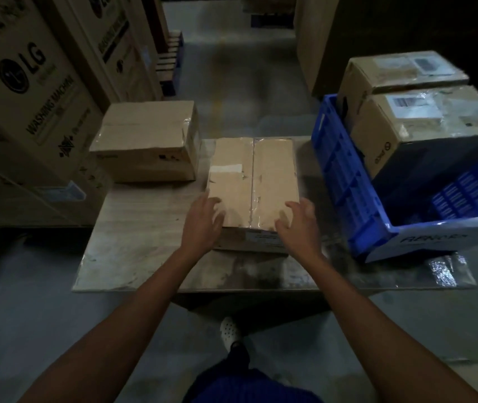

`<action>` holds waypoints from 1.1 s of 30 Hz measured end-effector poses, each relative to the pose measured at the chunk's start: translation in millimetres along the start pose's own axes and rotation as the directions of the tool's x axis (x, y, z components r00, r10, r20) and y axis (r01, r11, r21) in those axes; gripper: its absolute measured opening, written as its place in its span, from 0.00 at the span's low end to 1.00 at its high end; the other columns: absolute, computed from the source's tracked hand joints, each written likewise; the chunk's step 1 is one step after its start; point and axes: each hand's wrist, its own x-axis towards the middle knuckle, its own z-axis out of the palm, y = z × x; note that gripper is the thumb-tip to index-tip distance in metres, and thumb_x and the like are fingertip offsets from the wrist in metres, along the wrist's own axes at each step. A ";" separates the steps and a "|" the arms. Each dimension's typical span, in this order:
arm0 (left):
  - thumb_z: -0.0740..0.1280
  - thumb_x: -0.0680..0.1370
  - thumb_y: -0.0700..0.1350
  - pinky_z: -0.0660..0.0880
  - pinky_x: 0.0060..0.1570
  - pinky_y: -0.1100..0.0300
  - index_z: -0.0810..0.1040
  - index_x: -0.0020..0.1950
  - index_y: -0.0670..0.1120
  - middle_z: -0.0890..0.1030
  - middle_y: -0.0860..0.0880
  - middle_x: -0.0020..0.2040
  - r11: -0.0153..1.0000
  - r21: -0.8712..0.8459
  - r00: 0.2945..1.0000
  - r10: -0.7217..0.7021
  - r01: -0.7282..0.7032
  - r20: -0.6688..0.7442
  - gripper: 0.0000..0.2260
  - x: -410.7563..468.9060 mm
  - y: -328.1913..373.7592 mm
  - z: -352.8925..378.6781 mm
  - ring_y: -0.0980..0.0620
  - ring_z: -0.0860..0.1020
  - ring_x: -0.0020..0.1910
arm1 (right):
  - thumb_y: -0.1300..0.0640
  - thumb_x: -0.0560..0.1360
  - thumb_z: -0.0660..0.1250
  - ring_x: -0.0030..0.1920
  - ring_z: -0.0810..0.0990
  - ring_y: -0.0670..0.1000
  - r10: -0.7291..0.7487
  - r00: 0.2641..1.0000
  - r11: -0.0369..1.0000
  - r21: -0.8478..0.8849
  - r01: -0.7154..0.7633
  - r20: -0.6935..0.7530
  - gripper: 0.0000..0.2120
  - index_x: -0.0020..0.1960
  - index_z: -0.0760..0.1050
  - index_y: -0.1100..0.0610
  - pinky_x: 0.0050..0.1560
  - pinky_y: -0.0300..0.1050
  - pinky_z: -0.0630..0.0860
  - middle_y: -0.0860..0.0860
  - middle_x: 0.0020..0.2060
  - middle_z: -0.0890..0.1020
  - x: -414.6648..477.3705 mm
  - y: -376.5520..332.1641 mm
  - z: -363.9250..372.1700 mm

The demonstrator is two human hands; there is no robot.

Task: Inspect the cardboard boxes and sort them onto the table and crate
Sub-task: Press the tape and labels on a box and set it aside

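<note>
A taped cardboard box lies flat in the middle of the low table. My left hand rests on its near left corner with fingers spread. At the near right corner sits my right hand, fingers loosely spread on the box top. A second cardboard box stands at the table's far left. In the blue crate on the right, two labelled cardboard boxes stand side by side: a nearer one and a farther one.
Tall washing machine cartons line the left side. More large cartons stand at the far right. An aisle of grey floor runs ahead. My foot in a white shoe shows below the table's near edge.
</note>
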 end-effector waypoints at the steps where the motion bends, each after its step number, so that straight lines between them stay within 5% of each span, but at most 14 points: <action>1: 0.64 0.82 0.47 0.66 0.71 0.45 0.73 0.69 0.44 0.69 0.40 0.74 0.999 0.022 0.999 0.034 -0.034 0.036 0.16 8.6 2.0 0.9 0.41 0.66 0.73 | 0.49 0.78 0.67 0.72 0.67 0.55 -0.048 0.999 0.998 -0.047 0.049 0.020 0.25 0.73 0.68 0.52 0.66 0.55 0.73 0.53 0.77 0.60 5.7 -3.9 2.0; 7: 0.49 0.84 0.60 0.44 0.77 0.45 0.50 0.82 0.50 0.45 0.44 0.82 0.925 0.325 0.927 0.067 -0.197 0.370 0.29 43.5 6.2 25.1 0.44 0.43 0.81 | 0.39 0.81 0.55 0.82 0.45 0.58 -0.098 0.976 0.886 -0.430 0.175 0.195 0.34 0.82 0.52 0.51 0.79 0.62 0.50 0.56 0.82 0.49 35.6 -3.5 26.7; 13: 0.41 0.82 0.63 0.39 0.76 0.46 0.47 0.82 0.52 0.43 0.44 0.82 0.906 0.368 0.923 0.059 -0.210 0.381 0.30 42.5 5.2 29.4 0.45 0.41 0.81 | 0.37 0.81 0.51 0.82 0.43 0.55 -0.091 0.980 0.861 -0.481 0.168 0.179 0.32 0.82 0.51 0.46 0.78 0.62 0.49 0.52 0.83 0.47 34.1 -0.3 27.1; 16: 0.47 0.83 0.63 0.39 0.76 0.47 0.48 0.82 0.53 0.44 0.44 0.82 0.912 0.363 0.914 0.030 -0.190 0.404 0.29 45.0 9.1 25.5 0.45 0.42 0.81 | 0.37 0.81 0.52 0.82 0.44 0.55 -0.082 0.978 0.847 -0.504 0.170 0.192 0.32 0.82 0.53 0.47 0.78 0.66 0.47 0.53 0.82 0.49 33.5 -9.0 23.3; 20: 0.57 0.80 0.66 0.50 0.77 0.44 0.53 0.81 0.52 0.52 0.42 0.81 0.896 0.344 0.877 0.096 -0.282 0.471 0.34 76.4 12.2 10.6 0.41 0.50 0.80 | 0.36 0.80 0.57 0.82 0.45 0.57 -0.103 0.946 0.837 -0.487 0.249 0.306 0.34 0.81 0.53 0.47 0.76 0.67 0.43 0.55 0.82 0.49 59.9 -17.7 9.3; 23: 0.58 0.74 0.74 0.44 0.77 0.41 0.44 0.82 0.53 0.36 0.43 0.81 0.895 0.316 0.812 0.081 -0.315 0.578 0.45 105.1 4.2 7.8 0.41 0.37 0.80 | 0.32 0.78 0.59 0.81 0.39 0.57 -0.151 0.892 0.842 -0.417 0.342 0.426 0.41 0.83 0.46 0.46 0.78 0.62 0.43 0.53 0.82 0.41 88.7 -25.8 9.2; 26: 0.59 0.70 0.76 0.40 0.77 0.40 0.39 0.82 0.53 0.32 0.43 0.80 0.891 0.337 0.770 0.022 -0.305 0.638 0.51 117.6 -2.7 12.7 0.41 0.32 0.78 | 0.30 0.78 0.56 0.81 0.38 0.58 -0.155 0.834 0.795 -0.434 0.424 0.530 0.41 0.82 0.43 0.43 0.79 0.63 0.43 0.53 0.82 0.39 103.5 -27.8 9.5; 30: 0.63 0.69 0.75 0.42 0.77 0.40 0.43 0.82 0.52 0.37 0.42 0.81 0.881 0.360 0.786 0.022 -0.308 0.618 0.52 118.6 0.8 14.9 0.40 0.37 0.79 | 0.25 0.75 0.53 0.81 0.44 0.58 -0.224 0.840 0.749 -0.465 0.473 0.494 0.40 0.80 0.45 0.39 0.77 0.63 0.48 0.52 0.82 0.45 107.7 -16.0 9.6; 33: 0.67 0.66 0.75 0.52 0.76 0.38 0.53 0.80 0.51 0.49 0.41 0.81 0.864 0.381 0.795 0.037 -0.330 0.605 0.51 126.8 10.0 10.5 0.38 0.49 0.79 | 0.25 0.73 0.57 0.80 0.50 0.57 -0.232 0.842 0.757 -0.453 0.471 0.488 0.40 0.79 0.51 0.39 0.76 0.63 0.53 0.52 0.81 0.51 109.5 -20.6 7.6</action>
